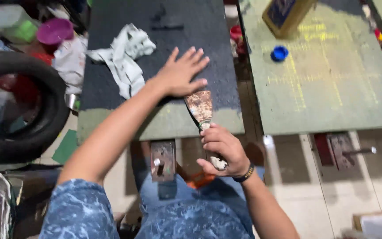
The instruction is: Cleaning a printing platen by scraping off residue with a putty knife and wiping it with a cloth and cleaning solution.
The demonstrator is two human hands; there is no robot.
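My left hand (183, 72) lies flat, fingers spread, on a dark-coated board (164, 53). My right hand (222, 149) grips the handle of a rusty putty knife (200, 106). Its blade rests on the board near the front edge, just below my left thumb, where the dark coating meets the bare greenish strip. A crumpled white rag (124, 57) lies on the board to the left of my left hand.
A second green board (332, 79) with yellow chalk marks lies to the right, bearing a blue cap (279, 53) and a yellow-and-blue can (286, 13). A black tyre (18, 106) and cluttered containers sit at left. Tiled floor shows below.
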